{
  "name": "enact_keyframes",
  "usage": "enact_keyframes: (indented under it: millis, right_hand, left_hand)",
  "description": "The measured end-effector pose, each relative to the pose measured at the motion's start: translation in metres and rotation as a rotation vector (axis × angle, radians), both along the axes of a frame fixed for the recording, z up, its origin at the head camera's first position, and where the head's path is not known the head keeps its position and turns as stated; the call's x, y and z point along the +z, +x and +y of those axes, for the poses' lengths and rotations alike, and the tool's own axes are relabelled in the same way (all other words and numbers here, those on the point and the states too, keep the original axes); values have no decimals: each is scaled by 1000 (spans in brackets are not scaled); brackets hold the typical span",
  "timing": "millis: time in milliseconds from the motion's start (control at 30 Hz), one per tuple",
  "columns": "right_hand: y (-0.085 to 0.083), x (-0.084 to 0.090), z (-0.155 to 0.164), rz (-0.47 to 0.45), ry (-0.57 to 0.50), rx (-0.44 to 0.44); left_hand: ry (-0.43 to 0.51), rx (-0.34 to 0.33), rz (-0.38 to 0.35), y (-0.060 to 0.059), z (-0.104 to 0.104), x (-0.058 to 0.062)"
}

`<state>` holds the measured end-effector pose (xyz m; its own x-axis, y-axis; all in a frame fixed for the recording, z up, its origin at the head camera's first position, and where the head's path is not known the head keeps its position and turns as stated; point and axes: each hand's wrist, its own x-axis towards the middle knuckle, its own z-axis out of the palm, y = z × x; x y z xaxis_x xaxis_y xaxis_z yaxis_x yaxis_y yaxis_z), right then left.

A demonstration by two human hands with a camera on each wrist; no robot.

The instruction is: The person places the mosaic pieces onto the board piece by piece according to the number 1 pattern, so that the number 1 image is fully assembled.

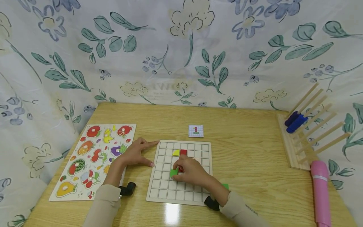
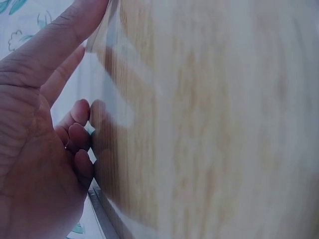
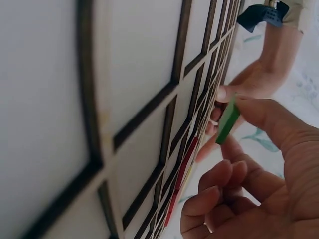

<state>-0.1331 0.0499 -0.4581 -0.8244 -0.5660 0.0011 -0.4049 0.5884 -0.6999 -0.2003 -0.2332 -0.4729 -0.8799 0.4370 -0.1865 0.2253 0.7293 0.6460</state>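
A white grid board (image 1: 161,192) lies on the wooden table. My right hand (image 1: 191,170) pinches a green square tile (image 3: 229,119) between thumb and index finger, just above the board's middle cells; its other fingers are curled. A yellow tile with a rounded corner (image 1: 176,153) sits in an upper cell, with a red tile (image 1: 183,152) beside it. More red (image 3: 187,162) shows lower in that column, partly hidden by my right hand. My left hand (image 1: 134,154) touches the board's left edge with thumb and index finger stretched out, its other fingertips resting on the table.
A small pattern card (image 1: 196,130) lies behind the board. To the left is a fruit puzzle board (image 1: 85,192). At right stand a wooden peg rack (image 1: 295,151) with blue pieces and a pink cylinder (image 1: 321,195). Something green (image 1: 225,186) shows beside my right wrist.
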Motion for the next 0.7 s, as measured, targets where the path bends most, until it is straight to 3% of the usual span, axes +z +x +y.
enact_keyframes:
  millis: [367,700]
  right_hand:
    - [1,-1,-4,74,126,27]
    - [6,-2,-8,205,231,79]
  left_hand:
    - [2,-5,7,-1,-1,-2]
    - [3,2,5,-1,-2,-4]
